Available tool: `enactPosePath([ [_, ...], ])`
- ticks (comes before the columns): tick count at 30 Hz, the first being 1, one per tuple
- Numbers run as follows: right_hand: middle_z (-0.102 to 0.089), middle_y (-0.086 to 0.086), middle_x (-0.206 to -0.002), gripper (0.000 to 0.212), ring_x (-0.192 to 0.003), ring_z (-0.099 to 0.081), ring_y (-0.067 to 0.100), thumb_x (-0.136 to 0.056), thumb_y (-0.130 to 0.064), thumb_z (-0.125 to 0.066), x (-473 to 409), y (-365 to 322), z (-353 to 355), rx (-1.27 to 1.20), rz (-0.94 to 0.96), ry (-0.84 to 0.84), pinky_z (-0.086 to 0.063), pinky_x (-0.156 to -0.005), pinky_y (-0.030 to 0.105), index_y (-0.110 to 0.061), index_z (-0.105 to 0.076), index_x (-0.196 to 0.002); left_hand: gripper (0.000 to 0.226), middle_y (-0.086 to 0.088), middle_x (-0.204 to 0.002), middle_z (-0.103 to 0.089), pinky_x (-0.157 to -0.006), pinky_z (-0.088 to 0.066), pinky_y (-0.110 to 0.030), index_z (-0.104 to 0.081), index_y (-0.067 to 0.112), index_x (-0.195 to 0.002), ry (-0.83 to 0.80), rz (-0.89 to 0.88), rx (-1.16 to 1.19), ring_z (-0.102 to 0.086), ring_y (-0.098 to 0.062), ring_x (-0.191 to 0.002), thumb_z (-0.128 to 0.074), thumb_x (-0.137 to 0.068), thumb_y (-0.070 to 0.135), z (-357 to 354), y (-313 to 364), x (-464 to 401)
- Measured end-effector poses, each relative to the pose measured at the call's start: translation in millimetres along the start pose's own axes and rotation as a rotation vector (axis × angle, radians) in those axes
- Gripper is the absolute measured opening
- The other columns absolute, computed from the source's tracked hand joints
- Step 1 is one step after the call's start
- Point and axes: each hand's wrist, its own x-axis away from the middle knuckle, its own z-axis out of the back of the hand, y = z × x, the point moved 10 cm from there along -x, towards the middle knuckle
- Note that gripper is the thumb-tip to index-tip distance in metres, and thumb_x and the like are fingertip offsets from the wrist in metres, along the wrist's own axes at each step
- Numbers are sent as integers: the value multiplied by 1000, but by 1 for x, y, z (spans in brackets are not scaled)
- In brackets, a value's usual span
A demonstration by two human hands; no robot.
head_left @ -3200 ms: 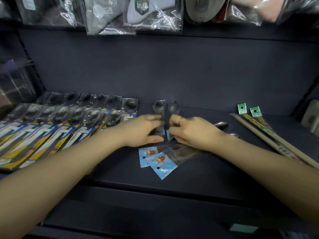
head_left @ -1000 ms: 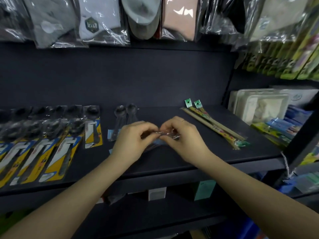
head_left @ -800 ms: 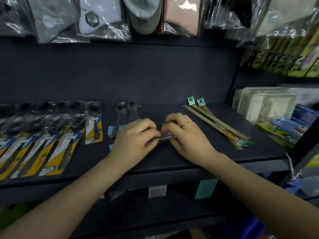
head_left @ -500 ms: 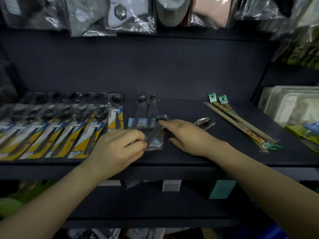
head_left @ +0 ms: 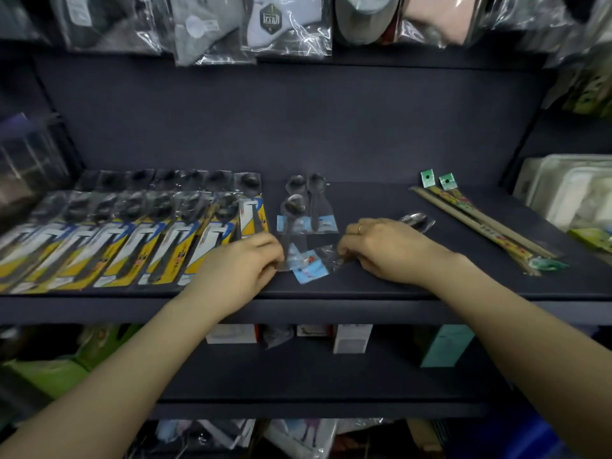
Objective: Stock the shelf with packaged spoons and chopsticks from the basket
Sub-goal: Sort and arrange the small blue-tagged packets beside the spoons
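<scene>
Both hands rest on the shelf (head_left: 364,286): left hand (head_left: 243,261) and right hand (head_left: 384,248) pinch spoon packets (head_left: 309,265); chopsticks (head_left: 480,223) at two o'clock.

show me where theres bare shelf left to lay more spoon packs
Bare patch: between the clear spoon packs and the chopsticks, behind the right hand, apart from one loose spoon. Crowded: the left side, covered by overlapping yellow-card spoon packs, and mid-front, where both hands hold a pack.

Dim overall, glare on hanging bags (head_left: 284,28), edges perhaps warped.
</scene>
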Motion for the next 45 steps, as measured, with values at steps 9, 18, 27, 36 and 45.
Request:
enactPosePath([
  [9,-58,-2,-108,27,-100,-55,20,-80,0,-50,23,-16,3,-260,-60,9,-49,-75,41,-17,-63,-97,41,0,-110,-65,-90,-49,-35,-64,14,-109,20,-145,160,-58,-19,-106,-34,-86,32,5,40,12],
  [18,-64,6,-66,19,-44,-54,18,-96,-30,-41,94,1,-15,-749,-761,234,-51,-52,38,-23,-49,-112,51,-3,-113,-66,-88,-52,-34,-65,14,-111,-24,-330,191,-62,-20,-107,-24,-96,41,-22,78,24],
  [27,-66,5,-84,15,-74,-61,18,-89,-9,-58,106,-23,-49,-1575,-920,491,-53,-71,32,-22,-65,-84,27,7,-95,-65,-83,-44,-14,-52,26,-113,89,-260,630,-57,-4,-92,-40,-90,21,-5,82,32],
  [36,-70,-6,-65,24,-60,-63,2,-94,-9,-47,111,-15,15,-1482,-648,607,-52,-56,15,-17,-64,-79,30,-16,-108,-63,-75,-56,-28,-52,25,-123,-266,614,1813,-66,-21,-91,-45,-94,23,-60,92,-17],
  [45,-72,-11,-74,47,-58,-60,18,-90,-20,-57,120,-9,23,-785,-509,501,-51,-60,34,-52,-38,-118,16,0,-92,-69,-71,-54,-18,-66,12,-99,-172,568,1601,-63,-11,-83,-54,-89,9,-50,82,-40],
])
